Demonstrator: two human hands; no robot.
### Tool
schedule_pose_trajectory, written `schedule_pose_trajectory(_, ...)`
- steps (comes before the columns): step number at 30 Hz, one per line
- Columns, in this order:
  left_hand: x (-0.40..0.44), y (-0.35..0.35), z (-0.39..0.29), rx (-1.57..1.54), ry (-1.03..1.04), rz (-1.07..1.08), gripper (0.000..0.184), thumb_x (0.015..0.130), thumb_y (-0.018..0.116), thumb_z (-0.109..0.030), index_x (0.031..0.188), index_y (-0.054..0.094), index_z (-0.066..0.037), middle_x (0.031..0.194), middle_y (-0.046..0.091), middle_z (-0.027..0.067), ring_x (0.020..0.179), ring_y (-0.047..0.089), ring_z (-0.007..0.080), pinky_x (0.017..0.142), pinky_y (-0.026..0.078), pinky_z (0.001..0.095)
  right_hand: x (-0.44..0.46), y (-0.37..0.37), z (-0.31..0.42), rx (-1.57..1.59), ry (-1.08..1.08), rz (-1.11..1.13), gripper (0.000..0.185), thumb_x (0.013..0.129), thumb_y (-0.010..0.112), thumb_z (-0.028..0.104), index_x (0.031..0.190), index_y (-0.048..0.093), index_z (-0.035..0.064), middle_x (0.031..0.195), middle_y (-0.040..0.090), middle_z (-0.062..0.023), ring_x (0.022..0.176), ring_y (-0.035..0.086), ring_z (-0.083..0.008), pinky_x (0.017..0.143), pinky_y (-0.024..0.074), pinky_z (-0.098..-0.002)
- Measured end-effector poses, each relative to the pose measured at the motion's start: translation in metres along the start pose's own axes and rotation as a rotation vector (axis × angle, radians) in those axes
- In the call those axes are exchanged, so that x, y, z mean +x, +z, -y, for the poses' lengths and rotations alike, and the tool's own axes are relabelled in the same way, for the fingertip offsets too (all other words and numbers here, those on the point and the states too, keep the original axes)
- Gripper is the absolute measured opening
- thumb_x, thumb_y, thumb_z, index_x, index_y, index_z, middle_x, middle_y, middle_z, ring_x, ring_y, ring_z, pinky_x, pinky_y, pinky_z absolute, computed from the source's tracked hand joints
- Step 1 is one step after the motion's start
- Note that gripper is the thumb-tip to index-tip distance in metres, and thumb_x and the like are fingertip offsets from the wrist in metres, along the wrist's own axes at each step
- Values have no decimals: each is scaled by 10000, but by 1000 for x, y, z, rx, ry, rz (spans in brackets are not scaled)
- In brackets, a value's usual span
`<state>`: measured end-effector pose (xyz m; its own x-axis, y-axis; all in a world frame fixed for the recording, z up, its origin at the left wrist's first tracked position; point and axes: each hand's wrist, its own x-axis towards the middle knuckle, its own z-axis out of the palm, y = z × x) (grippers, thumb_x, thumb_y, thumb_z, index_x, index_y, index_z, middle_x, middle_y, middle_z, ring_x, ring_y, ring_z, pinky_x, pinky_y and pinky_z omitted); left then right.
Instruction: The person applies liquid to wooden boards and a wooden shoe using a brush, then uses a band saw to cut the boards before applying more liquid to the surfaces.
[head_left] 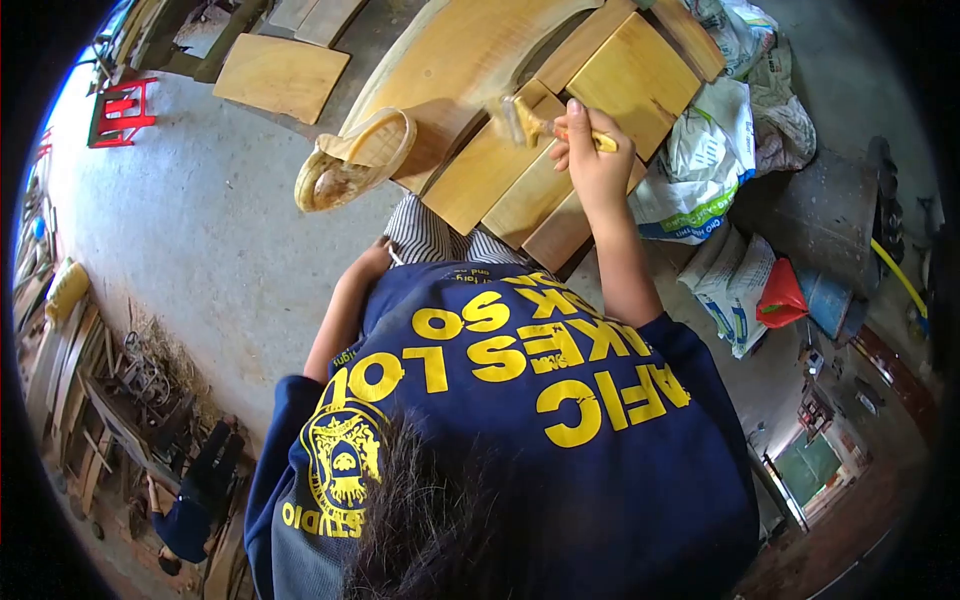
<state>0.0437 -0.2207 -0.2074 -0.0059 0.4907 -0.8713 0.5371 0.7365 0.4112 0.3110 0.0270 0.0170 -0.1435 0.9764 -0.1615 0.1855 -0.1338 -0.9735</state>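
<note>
A flat paintbrush (532, 122) is over the wooden boards in front of the person, its bristle end blurred, so whether it touches the wood cannot be told. The right hand (601, 160) has its grip closed around the yellow handle, thumb uppermost. Beneath lie several flat yellow-brown boards (466, 186) set side by side, with a large curved-edged wooden slab (455, 55) beyond them. At the slab's near left corner sits a cut-open plastic container (350, 165), brownish inside. The left hand (376, 257) is down beside the striped trousers (420, 230); its grip is too hidden to tell. Printed sacks (712, 150) are heaped right of the boards. Farther out, a loose wooden panel (281, 77) lies at the upper left, near a red plastic stool (124, 112) on the grey floor (215, 200). Another person (190, 510) in dark clothing is at the lower left, among timber pieces.
</note>
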Motion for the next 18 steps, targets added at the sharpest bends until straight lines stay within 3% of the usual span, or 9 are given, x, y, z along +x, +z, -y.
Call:
schedule_pose_trajectory(1, 6, 6, -5, -192, 29, 8, 492, 925, 410, -285, 1307, 433, 23, 1413, 353, 224, 1333, 296, 335, 1079, 259, 356, 3, -4, -1, -55, -79, -19, 342, 922, 569, 278, 800, 620, -38, 688, 611, -84, 474, 573, -110, 392, 416, -206)
schedule_pose_trajectory(2, 33, -3, 4, 472, 317, 193, 480, 926, 414, -283, 1311, 438, 1, 1432, 341, 184, 1342, 279, 333, 1094, 246, 349, 6, -8, -1, -109, -160, -42, 342, 921, 570, 280, 801, 621, -36, 684, 610, -83, 473, 572, -110, 395, 418, -207)
schedule_pose_trajectory(4, 52, 0, -17, 609, 779, 412, 441, 915, 414, -292, 1331, 458, -153, 1436, 368, 84, 1346, 295, 287, 1091, 280, 380, 6, -13, 1, -114, -142, -66, 338, 920, 572, 279, 811, 622, -37, 687, 611, -83, 475, 573, -112, 403, 423, -210)
schedule_pose_trajectory(5, 61, 2, -24, 617, 783, 417, 441, 915, 414, -292, 1331, 458, -153, 1436, 368, 84, 1346, 295, 287, 1091, 280, 380, 4, -15, 1, -98, -97, -78, 334, 920, 572, 274, 807, 623, -36, 690, 611, -85, 477, 574, -113, 404, 423, -211)
schedule_pose_trajectory(7, 91, 23, -13, 504, 489, 530, 427, 927, 385, -339, 1339, 453, -248, 1462, 332, 28, 1367, 264, 244, 1104, 246, 419, -1, -18, 0, -80, -47, -99, 331, 921, 572, 269, 803, 623, -36, 693, 612, -86, 480, 575, -114, 406, 423, -212)
schedule_pose_trajectory(8, 97, 25, 0, 507, 489, 536, 427, 927, 385, -339, 1339, 453, -248, 1462, 332, 28, 1367, 264, 244, 1104, 246, 419, -3, -20, -1, -112, -53, -87, 328, 923, 568, 262, 799, 625, -37, 704, 614, -86, 482, 576, -115, 407, 424, -212)
schedule_pose_trajectory(10, 88, 12, 11, 266, 125, 177, 442, 936, 352, -380, 1349, 444, -254, 1462, 333, 25, 1341, 320, 240, 1096, 257, 418, -8, -26, -5, -140, -55, -80, 326, 925, 565, 256, 795, 626, -38, 715, 616, -87, 484, 577, -115, 407, 425, -213)
schedule_pose_trajectory(11, 73, 3, 7, 270, 104, 124, 518, 959, 300, -378, 1339, 434, -54, 1399, 416, 121, 1271, 406, 279, 1090, 260, 348, -10, -30, -8, -169, -90, -96, 321, 925, 563, 248, 795, 627, -39, 728, 618, -87, 486, 579, -115, 406, 425, -213)
schedule_pose_trajectory(18, 63, -11, -4, -91, 76, 212, 465, 946, 399, -358, 1289, 498, -59, 1292, 528, 136, 1175, 507, 275, 1041, 331, 338, -18, -51, -23, -240, -169, -149, 284, 922, 567, 206, 797, 627, -42, 738, 614, -81, 491, 580, -104, 403, 423, -206)
